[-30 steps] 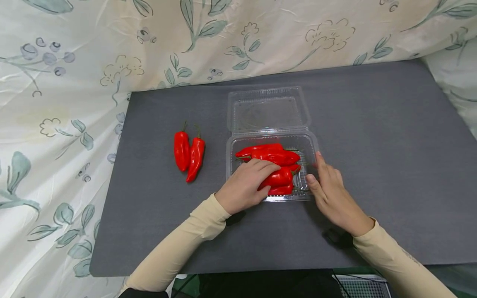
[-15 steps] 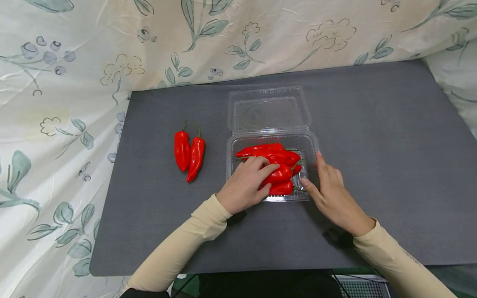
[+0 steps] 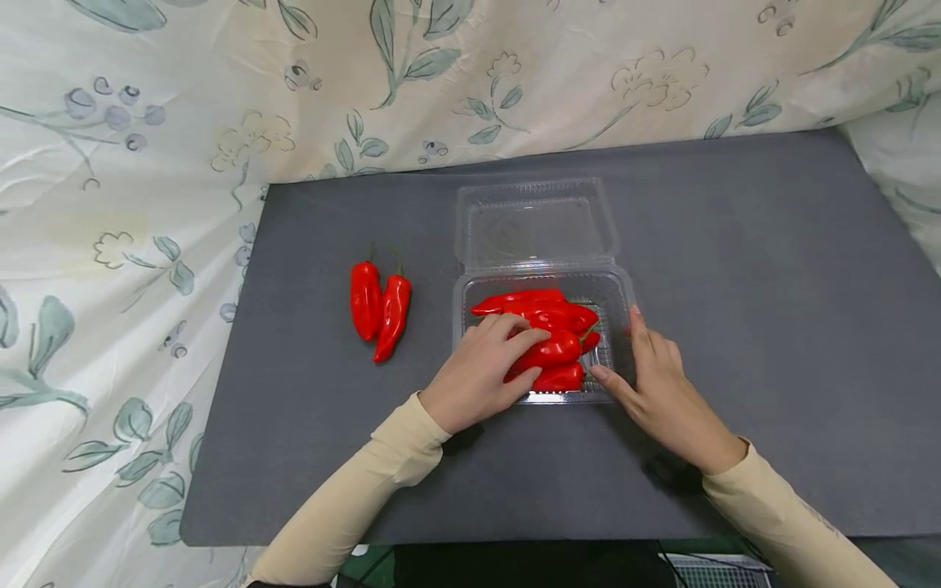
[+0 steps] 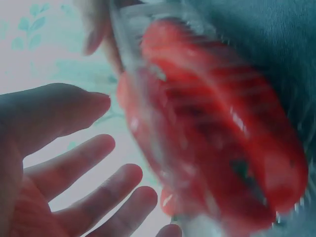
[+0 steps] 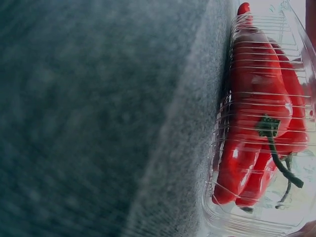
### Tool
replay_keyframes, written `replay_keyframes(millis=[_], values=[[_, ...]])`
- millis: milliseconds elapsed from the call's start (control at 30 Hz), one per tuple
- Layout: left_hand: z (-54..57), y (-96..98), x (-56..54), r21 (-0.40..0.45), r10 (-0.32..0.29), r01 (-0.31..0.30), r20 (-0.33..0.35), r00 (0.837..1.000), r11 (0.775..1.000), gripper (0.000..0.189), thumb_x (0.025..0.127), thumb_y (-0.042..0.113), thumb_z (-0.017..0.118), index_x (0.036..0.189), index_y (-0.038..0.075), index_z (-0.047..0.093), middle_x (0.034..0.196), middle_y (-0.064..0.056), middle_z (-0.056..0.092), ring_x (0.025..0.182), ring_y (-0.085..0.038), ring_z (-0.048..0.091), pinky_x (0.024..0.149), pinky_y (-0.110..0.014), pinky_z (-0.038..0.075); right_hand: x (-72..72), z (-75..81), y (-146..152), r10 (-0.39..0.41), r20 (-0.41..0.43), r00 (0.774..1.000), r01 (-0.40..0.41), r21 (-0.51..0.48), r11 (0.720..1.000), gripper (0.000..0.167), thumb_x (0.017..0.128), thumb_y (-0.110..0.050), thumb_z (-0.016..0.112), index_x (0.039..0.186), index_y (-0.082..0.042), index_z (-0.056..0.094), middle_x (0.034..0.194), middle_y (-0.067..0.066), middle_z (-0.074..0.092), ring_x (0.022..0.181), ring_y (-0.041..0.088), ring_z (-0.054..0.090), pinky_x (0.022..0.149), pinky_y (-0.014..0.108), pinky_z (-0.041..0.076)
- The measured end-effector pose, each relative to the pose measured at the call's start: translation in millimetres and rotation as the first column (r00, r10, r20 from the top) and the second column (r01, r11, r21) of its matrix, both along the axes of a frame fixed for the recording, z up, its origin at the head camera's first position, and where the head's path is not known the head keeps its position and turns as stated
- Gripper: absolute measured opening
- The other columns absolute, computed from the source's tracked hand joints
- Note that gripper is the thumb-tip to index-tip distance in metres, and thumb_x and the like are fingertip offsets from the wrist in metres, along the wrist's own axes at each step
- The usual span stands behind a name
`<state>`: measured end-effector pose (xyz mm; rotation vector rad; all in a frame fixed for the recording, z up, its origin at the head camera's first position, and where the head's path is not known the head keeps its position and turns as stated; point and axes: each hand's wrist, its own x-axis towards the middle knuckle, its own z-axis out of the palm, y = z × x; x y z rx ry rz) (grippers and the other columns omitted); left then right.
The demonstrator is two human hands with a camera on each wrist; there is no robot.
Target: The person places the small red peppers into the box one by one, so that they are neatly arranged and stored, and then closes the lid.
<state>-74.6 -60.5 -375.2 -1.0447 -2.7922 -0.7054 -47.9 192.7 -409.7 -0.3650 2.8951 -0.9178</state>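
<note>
Floral cloth (image 3: 176,65) screens this grey table's (image 3: 750,327) work area.

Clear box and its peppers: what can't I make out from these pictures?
Head view: the left ends of the nearer peppers, and the exact number in the box, hidden by the left hand and by overlap.
Left wrist view: fine detail of the peppers, lost to blur.
Right wrist view: part of the clear box, cut off by the picture's right edge.

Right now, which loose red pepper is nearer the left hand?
The rightmost loose red pepper, between the other loose pepper and the clear plastic clamshell.
</note>
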Motion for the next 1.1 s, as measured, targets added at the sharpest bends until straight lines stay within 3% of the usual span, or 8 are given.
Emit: replay_keyframes(millis=[267,433,533,667,833,967,1033,1100], values=[[15.5,-37.5,2.3,0.175,0.105,-0.104,0.001,0.994,0.979,0.041,0.082,0.019,0.073,0.122,0.011,0.063,0.114,-0.004,0.059,0.102,-0.017,0.053,0.086,-0.031,0.048,0.2,-3.7,0,0.016,-0.055,0.998,-0.019,-0.046,0.999,0.096,0.089,-0.034,0.065,0.153,-0.003,0.000,0.134,0.030,0.039,0.123,0.047,0.028,0.093,0.060,0.030],[20.7,-72.5,-0.5,0.242,0.283,-0.274,-0.003,0.959,0.931,0.044,0.087,0.020,0.068,0.129,0.010,0.057,0.118,-0.008,0.057,0.108,-0.021,0.052,0.090,-0.036,0.047,0.6,-5.4,-1,0.016,-0.063,0.998,-0.020,-0.061,0.998,0.096,0.089,-0.031,0.066,0.154,-0.005,0.000,0.135,0.030,0.038,0.124,0.048,0.027,0.092,0.061,0.031],[20.1,-96.0,-4.8,0.272,0.415,-0.402,0.009,0.910,0.874,0.045,0.087,0.018,0.067,0.130,0.009,0.056,0.119,-0.011,0.056,0.106,-0.024,0.052,0.085,-0.039,0.049,1.0,-5.8,-1,0.009,-0.059,0.998,-0.013,-0.059,0.998,0.096,0.089,-0.031,0.066,0.154,-0.005,-0.001,0.134,0.030,0.039,0.123,0.048,0.027,0.091,0.062,0.031],[14.1,-129.5,-16.2,0.277,0.554,-0.553,0.081,0.829,0.786,0.046,0.087,0.018,0.066,0.130,0.006,0.055,0.117,-0.016,0.054,0.100,-0.029,0.053,0.074,-0.041,0.050,2.3,-5.6,0,-0.002,-0.063,0.998,-0.001,-0.047,0.999,0.097,0.089,-0.032,0.065,0.153,-0.005,-0.001,0.131,0.029,0.039,0.121,0.048,0.028,0.089,0.062,0.032],[1.3,-167.6,-36.4,0.191,0.658,-0.698,0.237,0.715,0.690,0.049,0.092,0.025,0.061,0.135,0.005,0.050,0.124,-0.020,0.050,0.108,-0.035,0.053,0.085,-0.049,0.048,2.7,-5.0,3,-0.004,-0.097,0.995,-0.001,-0.051,0.999,0.096,0.089,-0.031,0.065,0.153,-0.004,0.000,0.129,0.030,0.040,0.120,0.050,0.028,0.089,0.064,0.028],[-6.2,-185.5,-47.5,0.107,0.679,-0.750,0.355,0.642,0.653,0.054,0.093,0.032,0.059,0.139,0.006,0.045,0.127,-0.020,0.050,0.110,-0.035,0.053,0.087,-0.051,0.049,1.8,-4.4,1,-0.001,-0.102,0.995,-0.004,-0.047,0.999,0.095,0.089,-0.032,0.064,0.153,-0.004,-0.001,0.129,0.031,0.040,0.120,0.050,0.028,0.089,0.065,0.028],[-8.8,-188.9,-50.7,0.070,0.681,-0.756,0.389,0.621,0.650,0.056,0.093,0.033,0.059,0.140,0.007,0.044,0.126,-0.019,0.050,0.110,-0.034,0.054,0.086,-0.050,0.050,1.6,-4.7,0,0.005,-0.101,0.995,-0.009,-0.042,0.999,0.096,0.089,-0.031,0.065,0.153,-0.004,0.000,0.129,0.031,0.040,0.120,0.050,0.029,0.089,0.065,0.029],[-10.2,-189.2,-53.6,0.044,0.676,-0.752,0.405,0.615,0.658,0.058,0.092,0.033,0.059,0.140,0.006,0.042,0.126,-0.019,0.051,0.110,-0.034,0.054,0.086,-0.049,0.051,1.8,-5.1,-2,0.009,-0.097,0.995,-0.013,-0.036,0.999,0.096,0.088,-0.031,0.065,0.153,-0.004,0.000,0.129,0.031,0.040,0.120,0.049,0.029,0.088,0.065,0.031]])
